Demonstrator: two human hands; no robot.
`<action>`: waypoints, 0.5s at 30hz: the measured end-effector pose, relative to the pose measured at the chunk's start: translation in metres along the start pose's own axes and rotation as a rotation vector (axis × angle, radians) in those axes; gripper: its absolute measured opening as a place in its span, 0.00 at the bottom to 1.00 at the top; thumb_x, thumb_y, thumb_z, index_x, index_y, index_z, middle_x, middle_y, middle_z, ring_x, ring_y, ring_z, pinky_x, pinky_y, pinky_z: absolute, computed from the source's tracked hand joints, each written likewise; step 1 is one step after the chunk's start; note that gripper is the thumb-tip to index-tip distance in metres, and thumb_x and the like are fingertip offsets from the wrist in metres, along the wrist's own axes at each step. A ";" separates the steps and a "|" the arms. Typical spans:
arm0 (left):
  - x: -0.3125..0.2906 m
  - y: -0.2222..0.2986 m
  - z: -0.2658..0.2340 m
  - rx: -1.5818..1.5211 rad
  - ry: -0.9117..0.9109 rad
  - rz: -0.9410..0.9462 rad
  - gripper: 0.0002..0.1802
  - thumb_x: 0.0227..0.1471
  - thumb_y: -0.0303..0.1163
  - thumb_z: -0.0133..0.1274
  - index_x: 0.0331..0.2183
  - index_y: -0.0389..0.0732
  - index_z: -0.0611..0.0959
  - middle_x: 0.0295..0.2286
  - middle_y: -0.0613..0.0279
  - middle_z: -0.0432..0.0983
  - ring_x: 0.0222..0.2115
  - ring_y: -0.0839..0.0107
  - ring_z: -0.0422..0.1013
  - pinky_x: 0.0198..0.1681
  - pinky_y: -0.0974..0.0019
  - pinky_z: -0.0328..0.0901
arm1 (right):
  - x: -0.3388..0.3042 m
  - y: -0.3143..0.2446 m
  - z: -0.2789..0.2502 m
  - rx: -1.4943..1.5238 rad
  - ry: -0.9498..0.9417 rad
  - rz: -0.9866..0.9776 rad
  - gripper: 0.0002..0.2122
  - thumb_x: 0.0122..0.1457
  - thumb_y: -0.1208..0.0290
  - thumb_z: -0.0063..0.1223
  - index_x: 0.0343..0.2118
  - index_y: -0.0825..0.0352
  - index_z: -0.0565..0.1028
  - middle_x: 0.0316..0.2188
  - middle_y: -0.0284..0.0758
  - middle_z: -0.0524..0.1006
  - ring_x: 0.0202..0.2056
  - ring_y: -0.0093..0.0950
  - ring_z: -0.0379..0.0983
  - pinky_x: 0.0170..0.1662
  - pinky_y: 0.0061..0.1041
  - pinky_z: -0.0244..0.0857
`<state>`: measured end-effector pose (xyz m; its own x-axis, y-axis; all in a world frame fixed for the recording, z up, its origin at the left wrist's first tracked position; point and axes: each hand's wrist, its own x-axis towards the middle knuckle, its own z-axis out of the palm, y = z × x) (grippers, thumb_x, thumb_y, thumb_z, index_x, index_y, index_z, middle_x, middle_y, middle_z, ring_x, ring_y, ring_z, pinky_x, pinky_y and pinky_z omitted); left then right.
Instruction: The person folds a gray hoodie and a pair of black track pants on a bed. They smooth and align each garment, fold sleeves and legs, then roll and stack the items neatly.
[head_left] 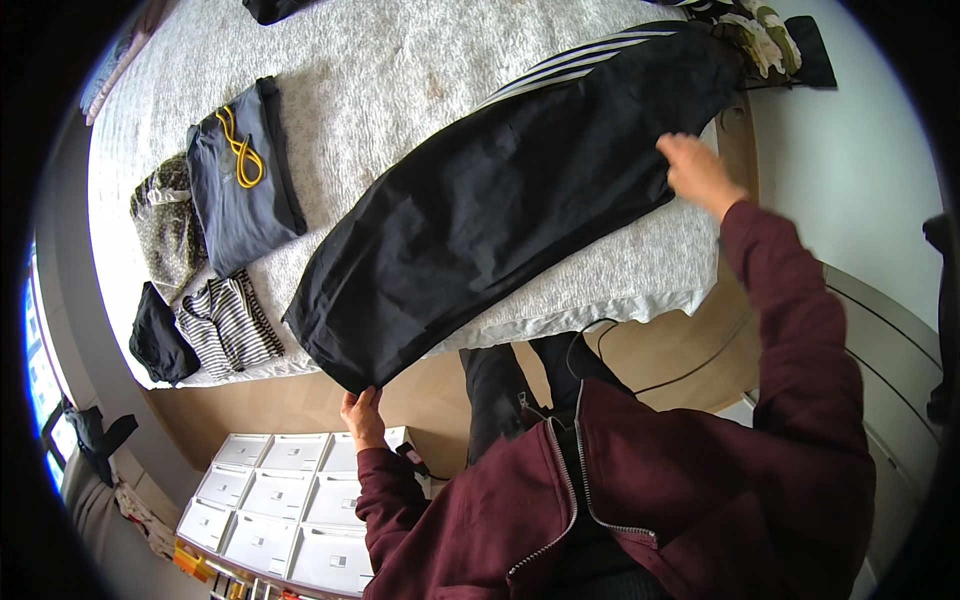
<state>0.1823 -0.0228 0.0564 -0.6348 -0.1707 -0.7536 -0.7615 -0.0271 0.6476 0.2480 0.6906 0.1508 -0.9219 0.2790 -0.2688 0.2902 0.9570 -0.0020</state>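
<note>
A pair of black track pants [490, 200] with white side stripes lies folded lengthwise across the bed, slanting from front left to back right. At their near left end, the fingers of my left hand [365, 418] pinch the corner, which hangs past the bed's edge. My right hand [700, 175] is at the lower edge of the pants, toward their far right end. Its fingers are bent and smeared by motion, so whether they grip the fabric is unclear.
Left on the bed [370, 60] lie a folded grey garment [243, 190] with a yellow cord, a patterned garment [170, 230], a striped top [230, 325] and a black garment [160, 335]. More clothes [765, 45] sit at the far right corner. White drawer boxes [275, 500] stand below left; a cable [690, 375] hangs nearby.
</note>
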 end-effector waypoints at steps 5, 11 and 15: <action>0.005 0.016 -0.009 0.233 -0.121 0.112 0.15 0.52 0.22 0.58 0.44 0.35 0.80 0.37 0.59 0.78 0.40 0.65 0.75 0.44 0.59 0.73 | -0.048 -0.053 0.052 0.076 0.011 -0.261 0.16 0.45 0.79 0.53 0.40 0.67 0.72 0.43 0.39 0.72 0.49 0.38 0.67 0.48 0.38 0.61; 0.046 0.002 -0.033 0.239 -0.230 0.144 0.18 0.52 0.23 0.59 0.47 0.40 0.81 0.38 0.57 0.78 0.39 0.68 0.74 0.42 0.65 0.69 | -0.040 -0.028 0.074 -0.229 0.130 0.012 0.14 0.48 0.79 0.54 0.41 0.65 0.72 0.45 0.41 0.71 0.50 0.39 0.68 0.49 0.40 0.63; 0.049 0.006 -0.035 0.159 -0.210 0.075 0.10 0.52 0.27 0.61 0.36 0.32 0.83 0.33 0.64 0.80 0.32 0.74 0.74 0.37 0.69 0.67 | -0.047 -0.006 0.067 -0.236 0.086 -0.005 0.08 0.52 0.81 0.51 0.34 0.62 0.70 0.31 0.38 0.70 0.35 0.40 0.75 0.35 0.39 0.68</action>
<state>0.1516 -0.0661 0.0275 -0.6905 0.0422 -0.7221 -0.7121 0.1353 0.6889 0.3067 0.6669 0.0984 -0.9445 0.2704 -0.1864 0.2269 0.9477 0.2246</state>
